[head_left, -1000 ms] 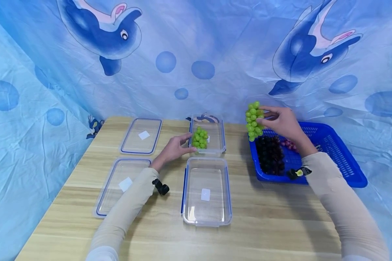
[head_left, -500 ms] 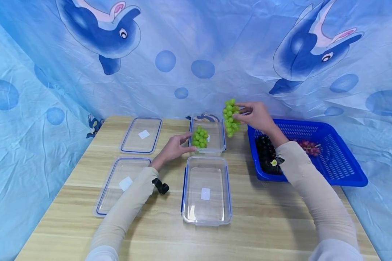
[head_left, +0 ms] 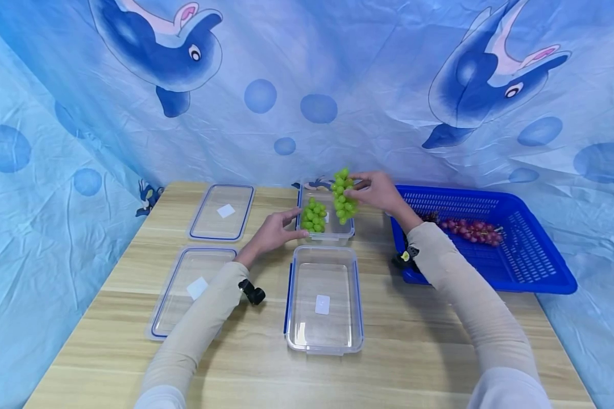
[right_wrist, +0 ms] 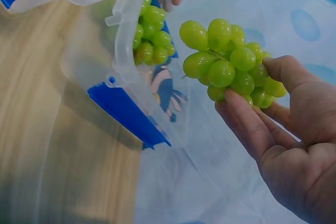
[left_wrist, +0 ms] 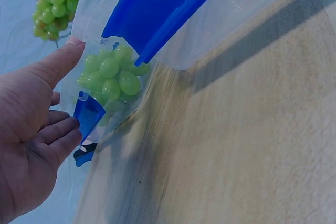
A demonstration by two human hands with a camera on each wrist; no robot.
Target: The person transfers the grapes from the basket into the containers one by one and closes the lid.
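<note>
My right hand [head_left: 380, 192] pinches a bunch of green grapes [head_left: 344, 199] between thumb and fingers, over the right part of the rear clear box [head_left: 332, 236]. In the right wrist view the held grape bunch [right_wrist: 231, 64] is apart from the box wall. A second bunch of green grapes [head_left: 314, 216] lies inside that box on the left. Alongside the box's left side is my left hand [head_left: 275, 232], thumb and fingers spread. The left wrist view has its thumb at the box's rim and its fingertips by a blue latch [left_wrist: 88, 114] that hangs down.
A front clear box [head_left: 322, 307] stands nearer me. Two blue-edged lids, a rear lid [head_left: 222, 213] and a front lid [head_left: 184, 301], lie to the left. At right, a blue basket [head_left: 537, 250] holds red grapes [head_left: 473, 231] and dark grapes, mostly hidden by my right arm.
My right hand has carried the green grapes leftward from above the blue basket to over the rear box, lowering them slightly at the end. The left hand has stayed in place.
</note>
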